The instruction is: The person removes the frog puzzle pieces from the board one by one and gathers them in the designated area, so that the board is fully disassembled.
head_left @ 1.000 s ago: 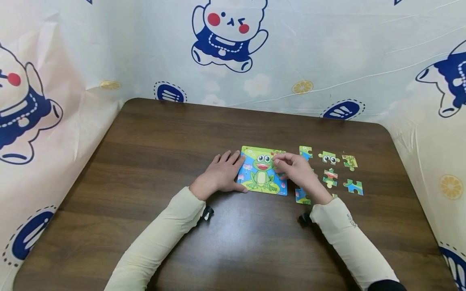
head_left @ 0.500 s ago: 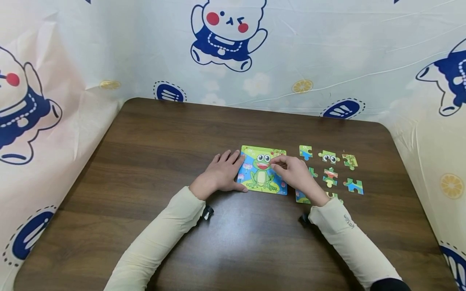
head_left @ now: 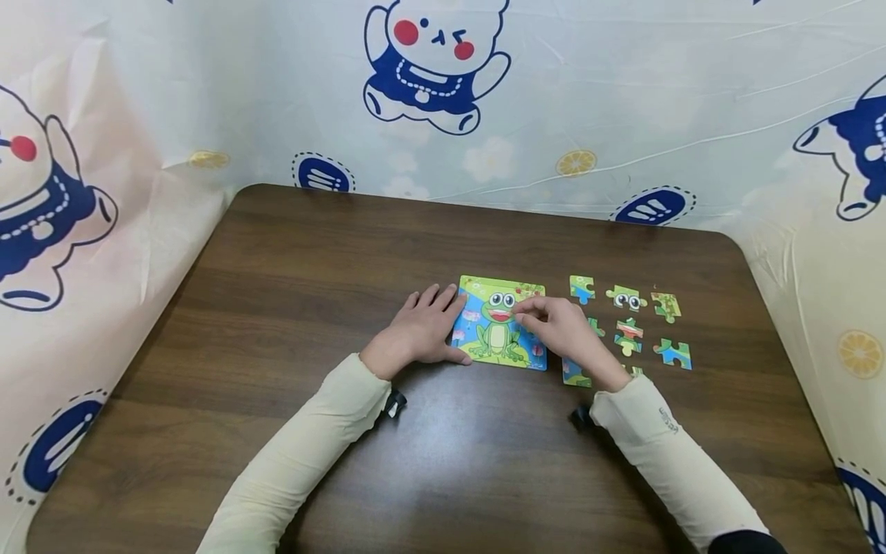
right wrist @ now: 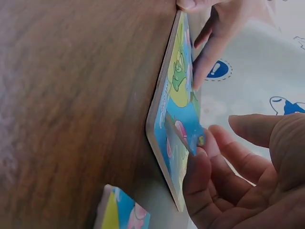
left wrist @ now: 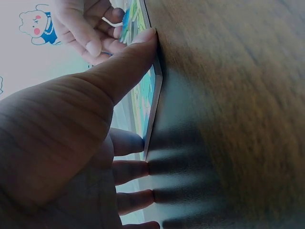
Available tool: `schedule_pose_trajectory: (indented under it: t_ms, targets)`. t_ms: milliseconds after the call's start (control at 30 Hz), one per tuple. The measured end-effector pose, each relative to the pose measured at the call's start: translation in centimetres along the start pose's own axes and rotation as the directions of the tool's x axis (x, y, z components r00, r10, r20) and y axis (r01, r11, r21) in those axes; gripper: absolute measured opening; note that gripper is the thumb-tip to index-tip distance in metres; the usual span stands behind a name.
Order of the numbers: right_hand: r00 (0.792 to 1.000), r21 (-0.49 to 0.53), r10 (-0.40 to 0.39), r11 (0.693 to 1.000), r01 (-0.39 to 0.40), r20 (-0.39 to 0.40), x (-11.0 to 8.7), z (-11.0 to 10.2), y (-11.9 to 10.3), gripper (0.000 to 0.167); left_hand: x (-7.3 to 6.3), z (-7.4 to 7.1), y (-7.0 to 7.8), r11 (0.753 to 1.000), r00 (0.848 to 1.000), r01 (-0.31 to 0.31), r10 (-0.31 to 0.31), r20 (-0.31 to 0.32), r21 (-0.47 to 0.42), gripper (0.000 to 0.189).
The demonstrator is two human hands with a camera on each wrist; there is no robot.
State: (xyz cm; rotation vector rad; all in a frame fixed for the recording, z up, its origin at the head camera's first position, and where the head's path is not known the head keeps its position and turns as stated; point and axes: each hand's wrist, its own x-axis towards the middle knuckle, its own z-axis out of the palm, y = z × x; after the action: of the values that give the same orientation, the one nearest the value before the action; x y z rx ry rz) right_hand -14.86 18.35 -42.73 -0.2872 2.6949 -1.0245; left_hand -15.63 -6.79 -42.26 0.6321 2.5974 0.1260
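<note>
A square frog jigsaw puzzle [head_left: 497,343] lies on the brown table. My left hand [head_left: 420,331] rests at its left side with the fingers spread and fairly straight. In the left wrist view the thumb [left wrist: 128,59] touches the puzzle's edge. Over the right part of the puzzle is my right hand [head_left: 564,327], fingers bent. As the right wrist view shows, its fingertips pinch the edge of a blue puzzle piece [right wrist: 185,117] with a pink flower. That piece is tilted up from the board, leaving a pale gap under it. The head view hides the piece behind the hand.
Several loose puzzle pieces lie right of the board, among them one with frog eyes [head_left: 626,298], one with a mouth [head_left: 628,336] and a blue one [head_left: 673,354]. Some are partly under the right arm. A printed curtain [head_left: 443,165] surrounds the table [head_left: 311,254].
My right hand has shifted slightly left over the puzzle, uncovering more of the loose pieces beside it. The left hand stays where it was.
</note>
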Motion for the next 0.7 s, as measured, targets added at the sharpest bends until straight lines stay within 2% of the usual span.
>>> schedule_pose_trajectory:
  t_ms: [267, 533, 700]
  targets:
    - [1.0, 0.082, -0.005, 0.997, 0.003, 0.027, -0.7, 0.0, 0.0, 0.023, -0.1, -0.1, 0.0, 1.0, 1.0, 0.002, -0.003, 0.002, 0.002, 0.109]
    - [0.996, 0.067, -0.042, 0.997, 0.037, 0.076, -1.5, 0.0, 0.2, 0.034, 0.0, -0.1, 0.0, 1.0, 1.0, 0.005, -0.005, 0.005, 0.006, 0.109]
    - [0.994, 0.059, -0.047, 0.997, 0.042, 0.095, -1.8, -0.1, 0.5, 0.031, -0.1, -0.1, 0.0, 1.0, 1.0, 0.004, -0.004, 0.005, 0.007, 0.109]
